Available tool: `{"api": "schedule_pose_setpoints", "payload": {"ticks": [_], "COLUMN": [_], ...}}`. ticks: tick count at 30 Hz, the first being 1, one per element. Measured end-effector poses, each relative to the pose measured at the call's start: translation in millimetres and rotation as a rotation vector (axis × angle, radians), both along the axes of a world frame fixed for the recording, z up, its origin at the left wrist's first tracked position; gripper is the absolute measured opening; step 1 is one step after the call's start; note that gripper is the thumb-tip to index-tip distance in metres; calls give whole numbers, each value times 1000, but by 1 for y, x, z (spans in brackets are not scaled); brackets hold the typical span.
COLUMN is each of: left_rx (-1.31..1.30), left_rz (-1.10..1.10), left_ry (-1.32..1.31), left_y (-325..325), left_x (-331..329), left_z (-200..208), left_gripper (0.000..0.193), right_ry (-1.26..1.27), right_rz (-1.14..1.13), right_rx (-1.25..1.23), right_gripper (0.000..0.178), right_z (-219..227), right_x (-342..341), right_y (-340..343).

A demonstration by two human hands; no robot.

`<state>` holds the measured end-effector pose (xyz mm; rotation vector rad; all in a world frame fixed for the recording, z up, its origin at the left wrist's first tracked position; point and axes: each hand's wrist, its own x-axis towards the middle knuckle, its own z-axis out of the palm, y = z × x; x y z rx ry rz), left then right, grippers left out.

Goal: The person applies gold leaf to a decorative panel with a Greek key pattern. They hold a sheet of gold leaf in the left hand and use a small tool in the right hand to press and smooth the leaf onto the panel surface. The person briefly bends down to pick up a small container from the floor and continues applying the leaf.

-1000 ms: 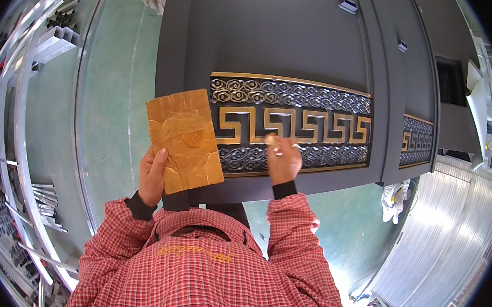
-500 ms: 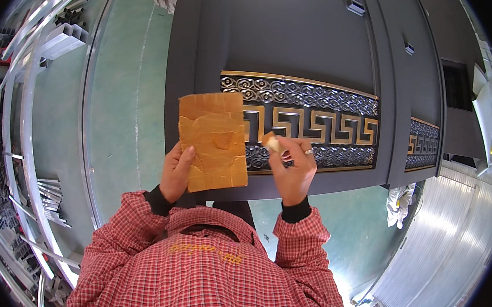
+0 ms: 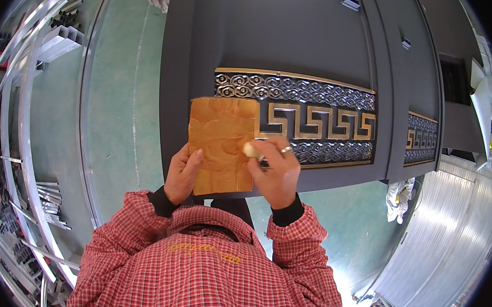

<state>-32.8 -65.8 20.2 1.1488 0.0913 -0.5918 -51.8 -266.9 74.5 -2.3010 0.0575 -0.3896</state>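
My left hand (image 3: 184, 174) grips the lower left edge of a piece of cardboard (image 3: 221, 131), its thumb on top. Gold-brown smears cover the cardboard's creased face. Pinched in the fingers of my right hand (image 3: 276, 171) is a small pale sponge-like piece (image 3: 250, 150), held at the cardboard's right edge; whether it touches the surface is hard to tell. Behind both hands lies a dark grey panel (image 3: 291, 34) with a decorative inset. Its gold key-pattern strip (image 3: 310, 123) runs between two bands of embossed dark swirls; the cardboard hides the strip's left end.
A second, smaller patterned inset (image 3: 421, 139) sits farther right on the grey panelling. Metal profiles (image 3: 61, 42) are stacked on racks along the left. Ribbed translucent sheeting (image 3: 435, 228) lies at the right, near a white crumpled bundle (image 3: 399, 200). The floor (image 3: 120, 90) is green.
My right hand has moved left with the sponge-like piece, from over the patterned inset to the cardboard's edge. The cardboard has shifted slightly right and straightened.
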Motion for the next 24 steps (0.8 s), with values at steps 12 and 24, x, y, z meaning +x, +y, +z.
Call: {"api": "schedule_pose_setpoints", "payload": {"ticks": [12,24], "left_rx": [23,56], "left_rz": [88,104], "left_ry": [75,61], "left_y": [25,16], "left_x": [7,13], "left_z": [-14,-11], "left_gripper": [32,34], "right_ry": [176,168], "right_rz": [-233,-253], "right_rx": [-145,-205], "right_gripper": [21,21], "right_z": [-117,-120], "right_x": [-9,-10], "right_y": [-23,-35]}}
